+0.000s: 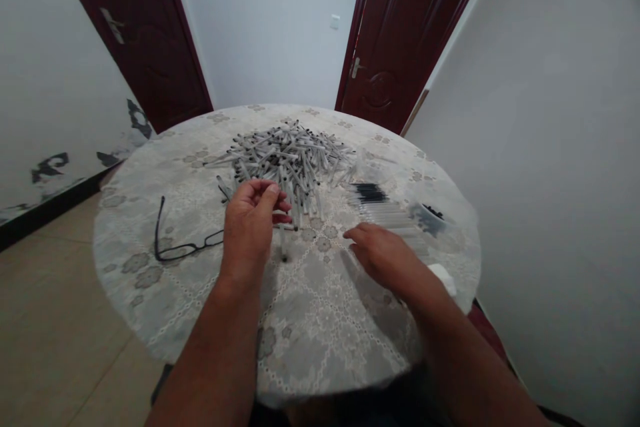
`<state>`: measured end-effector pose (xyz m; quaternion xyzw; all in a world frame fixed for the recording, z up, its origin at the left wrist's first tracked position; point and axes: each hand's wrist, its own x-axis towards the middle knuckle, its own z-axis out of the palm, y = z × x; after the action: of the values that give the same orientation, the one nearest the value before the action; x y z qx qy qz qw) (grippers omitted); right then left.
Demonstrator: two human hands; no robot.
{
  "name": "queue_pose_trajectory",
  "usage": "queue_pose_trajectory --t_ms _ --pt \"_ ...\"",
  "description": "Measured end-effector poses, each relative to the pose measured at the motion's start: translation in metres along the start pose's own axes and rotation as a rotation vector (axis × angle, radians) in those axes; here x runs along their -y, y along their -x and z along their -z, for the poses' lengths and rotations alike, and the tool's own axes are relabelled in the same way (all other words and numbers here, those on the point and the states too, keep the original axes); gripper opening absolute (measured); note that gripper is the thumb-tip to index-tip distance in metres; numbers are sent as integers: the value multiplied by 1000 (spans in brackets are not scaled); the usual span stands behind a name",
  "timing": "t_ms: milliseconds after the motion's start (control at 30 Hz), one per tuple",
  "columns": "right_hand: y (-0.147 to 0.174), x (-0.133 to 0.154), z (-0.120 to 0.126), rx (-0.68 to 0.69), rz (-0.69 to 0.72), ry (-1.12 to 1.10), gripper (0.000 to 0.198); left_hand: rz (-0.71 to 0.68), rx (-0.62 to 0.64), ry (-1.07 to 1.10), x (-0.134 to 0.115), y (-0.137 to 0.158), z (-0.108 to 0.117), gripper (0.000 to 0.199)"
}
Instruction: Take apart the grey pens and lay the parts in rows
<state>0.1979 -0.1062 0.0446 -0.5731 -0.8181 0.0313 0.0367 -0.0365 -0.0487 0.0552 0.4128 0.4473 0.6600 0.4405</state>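
My left hand is above the table in front of a heap of pens, its thumb and fingers curled together. Just below its fingers a slim translucent pen barrel points down with a dark tip; it seems to be in the hand, though the grip itself is hidden. To the right, my right hand hovers low over the cloth, thumb and forefinger apart, with nothing seen between them. Beyond it lies a row of clear tubes with dark ends, side by side.
Black-framed eyeglasses lie at the left of the round table with its patterned cloth. A clear bag with small black pieces sits at the right, and a white object is partly behind my right forearm. Walls and doors stand beyond.
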Motion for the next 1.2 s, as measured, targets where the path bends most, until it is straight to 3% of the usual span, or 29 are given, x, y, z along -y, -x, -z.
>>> queue_pose_trajectory --t_ms 167,333,567,733,867,1033,1100,1200 --pt "-45 31 -11 17 -29 76 32 21 -51 82 -3 -2 1 26" --pt "-69 44 -36 14 -124 114 29 27 -28 80 -4 0 2 28" --pt "-76 35 -55 -29 -126 100 23 24 -5 73 2 -1 4 30" --pt "-73 25 -59 -71 -178 42 21 61 94 -3 3 1 4 29" --pt "-66 18 -56 -238 -202 -97 16 100 221 -130 3 4 1 30" --pt "-58 21 -43 -631 -52 -431 13 104 338 -334 6 7 -2 35" --pt "-53 26 -40 -663 70 -548 11 115 360 -343 6 8 -4 38" --pt "-48 36 -39 -603 186 -660 9 114 416 -295 5 10 -5 35"
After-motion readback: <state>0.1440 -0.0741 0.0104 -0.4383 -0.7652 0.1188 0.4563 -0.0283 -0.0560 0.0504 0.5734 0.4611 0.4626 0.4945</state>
